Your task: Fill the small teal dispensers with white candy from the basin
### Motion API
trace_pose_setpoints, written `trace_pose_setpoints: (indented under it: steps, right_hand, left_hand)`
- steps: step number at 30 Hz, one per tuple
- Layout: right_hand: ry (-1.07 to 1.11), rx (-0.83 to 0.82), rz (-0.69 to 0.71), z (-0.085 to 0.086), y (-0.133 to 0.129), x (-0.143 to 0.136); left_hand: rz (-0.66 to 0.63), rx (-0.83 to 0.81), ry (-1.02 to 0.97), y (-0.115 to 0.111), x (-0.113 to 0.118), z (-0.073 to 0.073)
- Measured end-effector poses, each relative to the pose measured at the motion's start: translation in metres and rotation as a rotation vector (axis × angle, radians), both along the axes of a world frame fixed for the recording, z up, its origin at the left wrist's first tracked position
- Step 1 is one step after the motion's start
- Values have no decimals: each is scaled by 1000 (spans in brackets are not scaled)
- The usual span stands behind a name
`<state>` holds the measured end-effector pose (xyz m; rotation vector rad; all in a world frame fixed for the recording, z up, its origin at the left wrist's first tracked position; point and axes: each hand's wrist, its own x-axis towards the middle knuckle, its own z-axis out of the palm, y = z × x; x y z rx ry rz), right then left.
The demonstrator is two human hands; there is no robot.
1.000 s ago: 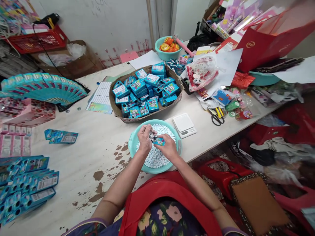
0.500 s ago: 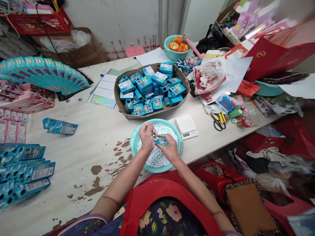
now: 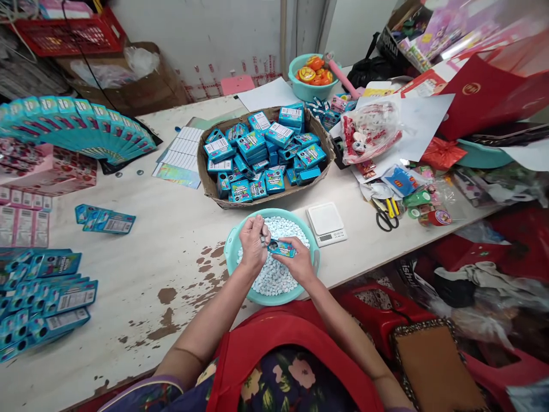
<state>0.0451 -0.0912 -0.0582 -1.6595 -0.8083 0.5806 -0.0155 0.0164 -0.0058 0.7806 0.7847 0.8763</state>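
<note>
My right hand (image 3: 298, 260) grips a small blue candy box (image 3: 281, 248) by its right end, tilted over a turquoise basin (image 3: 232, 252). Small white candies (image 3: 274, 280) fill much of that basin. Just left of the box my left hand (image 3: 254, 245) is closed in a fist, with a few of the white candies at its fingers; how many it holds is hidden. Behind the basin stands a cut-down cardboard carton (image 3: 227, 201) heaped with more blue boxes (image 3: 253, 146). A white digital scale (image 3: 326, 222) lies to the basin's right.
Blue boxes lie in rows (image 3: 51, 300) at the left, beside a small group (image 3: 105, 220) and a fanned stack (image 3: 86, 126). Black-handled scissors (image 3: 386, 217), a plastic bag (image 3: 371, 134) and packets crowd the right. A bowl of orange toys (image 3: 315, 71) stands at the back.
My left hand has drawn slightly away from the box's open end and curled tighter. The box has shifted a little to the right, and its dark opening shows more.
</note>
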Motion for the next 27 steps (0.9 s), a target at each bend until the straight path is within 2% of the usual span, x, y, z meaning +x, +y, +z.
trace_pose_setpoints:
  steps: [6, 12, 15, 17, 20, 22, 24, 27]
  right_hand:
    - [-39, -30, 0, 4, 4, -3]
    - [-66, -45, -8, 3, 9, -4]
    - [-6, -54, -22, 10, 1, -1]
    - [69, -32, -56, 17, -9, 5]
    - [119, -5, -88, 26, -24, 18]
    - [107, -7, -112, 29, -31, 33]
    - [108, -23, -190, 28, -36, 54]
    - [113, -47, -407, 14, -38, 95]
  left_hand:
    - [16, 140, 11, -8, 0, -8]
    - [14, 126, 20, -5, 0, -11]
    - [32, 156, 129, 4, -6, -24]
    - [-68, 294, 329, 13, -18, -37]
    - [-361, 572, 634, 33, -37, -54]
    - [-486, 779, 786, 55, -40, -57]
    - [-482, 984, 944, 85, -27, -54]
    - [-422, 1137, 1167, 138, 22, -49]
